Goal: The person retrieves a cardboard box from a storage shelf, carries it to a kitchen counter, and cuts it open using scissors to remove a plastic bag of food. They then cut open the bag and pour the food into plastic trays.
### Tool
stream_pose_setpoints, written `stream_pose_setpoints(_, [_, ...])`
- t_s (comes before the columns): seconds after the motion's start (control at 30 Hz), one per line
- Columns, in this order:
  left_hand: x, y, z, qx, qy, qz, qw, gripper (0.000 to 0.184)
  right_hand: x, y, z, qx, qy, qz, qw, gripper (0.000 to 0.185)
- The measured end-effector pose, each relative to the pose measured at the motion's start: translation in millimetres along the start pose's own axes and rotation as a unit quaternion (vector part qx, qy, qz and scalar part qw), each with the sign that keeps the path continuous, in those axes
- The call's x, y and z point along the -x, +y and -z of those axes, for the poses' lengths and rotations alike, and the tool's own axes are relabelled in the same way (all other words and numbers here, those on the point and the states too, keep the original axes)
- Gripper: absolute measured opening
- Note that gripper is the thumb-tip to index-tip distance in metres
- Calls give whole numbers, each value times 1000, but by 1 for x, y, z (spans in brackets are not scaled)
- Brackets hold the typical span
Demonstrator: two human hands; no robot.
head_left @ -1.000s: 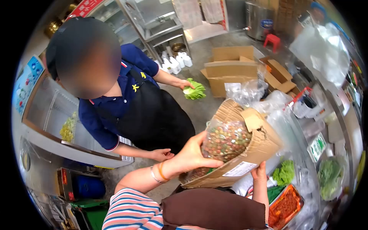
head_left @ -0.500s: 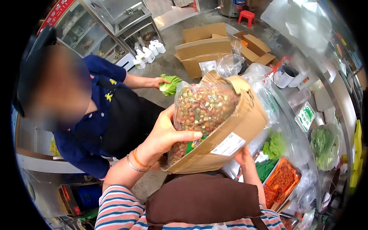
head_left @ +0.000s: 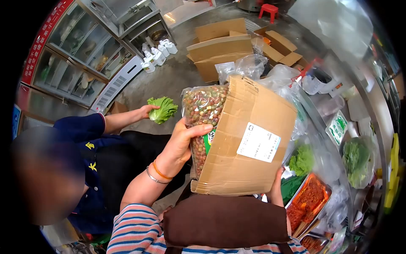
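Clear bag point(head_left: 205, 103): glossy highlights.
Carton point(head_left: 226, 146): evenly lit, crisp.
Doorway floor point(head_left: 177, 17): bright, warm patch.
Co-worker's head point(head_left: 48, 182): smoothly blurred.
Pale plastic point(head_left: 332, 29): hazy, perhaps out of focus.
Steel counter edge point(head_left: 377, 101): bowed by lens distortion, black corners.

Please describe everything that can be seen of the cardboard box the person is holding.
The box is brown, seemingly corrugated cardboard, with creased, worn edges and a white printed label on its broad face. It is held tilted before the brown apron; a clear bag of reddish-green pieces protrudes from its left side. The right hand touches its lower right edge; the left hand grips the bag.
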State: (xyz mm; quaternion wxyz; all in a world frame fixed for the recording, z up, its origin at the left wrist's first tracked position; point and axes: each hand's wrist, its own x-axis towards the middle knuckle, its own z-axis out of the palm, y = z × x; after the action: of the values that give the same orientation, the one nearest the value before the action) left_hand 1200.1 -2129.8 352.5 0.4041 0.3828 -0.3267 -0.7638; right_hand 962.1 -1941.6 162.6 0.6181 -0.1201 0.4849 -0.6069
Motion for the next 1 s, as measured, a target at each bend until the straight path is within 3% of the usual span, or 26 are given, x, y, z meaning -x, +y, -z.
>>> stream_pose_setpoints(0.03, [-4, -7, 4, -2, 8, -2, 1000, 53, 8, 0, -12, -93, 71, -23, 993, 78])
stream_pose_setpoints(0.17, [-8, -39, 0, -30, -8, -6, 999, 61, -16, 1, 11, -17, 147, -75, 986, 74])
stream_pose_setpoints(0.23, [-5, -37, -8, 30, -39, 17, 999, 72, -13, -6, 26, -46, 114, 37, 992, 75])
stream_pose_setpoints(0.27, [-4, -34, -9, -11, -49, 13, 999, 87, -7, -16, 29, -42, 86, 80, 992, 78])
stream_pose_setpoints(0.3, [-2, -32, -6, -9, -42, 19, 999, 87, -2, -24, 20, -98, 134, 85, 982, 77])
stream_pose_setpoints(0.37, [0, -29, 1, -108, -201, -82, 970, 101, -4, -49, -5, -145, 229, 98, 958, 74])
stream_pose_setpoints(0.4, [0, -33, 9, -121, -208, -1, 970, 109, -1, -49, 6, -142, 229, 98, 958, 74])
stream_pose_setpoints(0.47, [-8, -54, 16, -84, -209, 22, 974, 107, 2, -49, 36, -27, 224, 170, 959, 71])
stream_pose_setpoints(0.5, [-19, -61, 18, -48, -212, 51, 975, 105, 16, -75, -18, 68, 296, 118, 945, 69])
stream_pose_setpoints(0.57, [-43, -57, 26, -94, -256, 29, 962, 107, 14, -57, 35, -45, 191, 167, 966, 70])
stream_pose_setpoints(0.6, [-55, -52, 27, -117, -260, 26, 958, 107, 18, -59, 42, -17, 156, 181, 971, 66])
stream_pose_setpoints(0.63, [-67, -42, 20, -139, -277, 26, 950, 106, 19, -63, 32, -5, 182, 160, 970, 68])
stream_pose_setpoints(0.67, [-69, -27, 11, -76, -241, 87, 964, 96, 22, -70, 23, 0, 225, 154, 962, 71])
stream_pose_setpoints(0.7, [-74, -17, 15, -113, -225, 120, 960, 94, 9, -51, 45, 8, 339, 160, 927, 76])
stream_pose_setpoints(0.73, [-86, -22, 36, -86, -229, 129, 961, 93, -7, -75, -44, -45, 462, 114, 878, 70])
stream_pose_setpoints(0.77, [-98, -5, 40, -32, -234, 167, 957, 91, -2, -20, -2, -22, 365, 185, 912, 60])
stream_pose_setpoints(0.8, [-110, -2, 62, 30, -243, 146, 958, 88, -11, -16, -21, -40, 332, 194, 922, 55])
stream_pose_setpoints(0.83, [-127, 13, 80, 8, -223, 129, 966, 83, -28, -18, -58, -76, 293, 204, 931, 51])
stream_pose_setpoints(0.87, [-143, 36, 93, -24, -248, 97, 964, 75, -40, -16, -90, -110, 259, 221, 934, 47])
stream_pose_setpoints(0.9, [-158, 54, 106, -34, -295, 122, 947, 75, -54, -13, -114, -134, 214, 237, 938, 45])
stream_pose_setpoints(0.97, [-191, 85, 132, -38, -266, 51, 962, 82, -72, -41, -197, -178, 317, 284, 887, 44])
stream_pose_setpoints(1.0, [-205, 105, 142, -42, -291, 58, 954, 82, -81, -38, -207, -186, 330, 302, 875, 44])
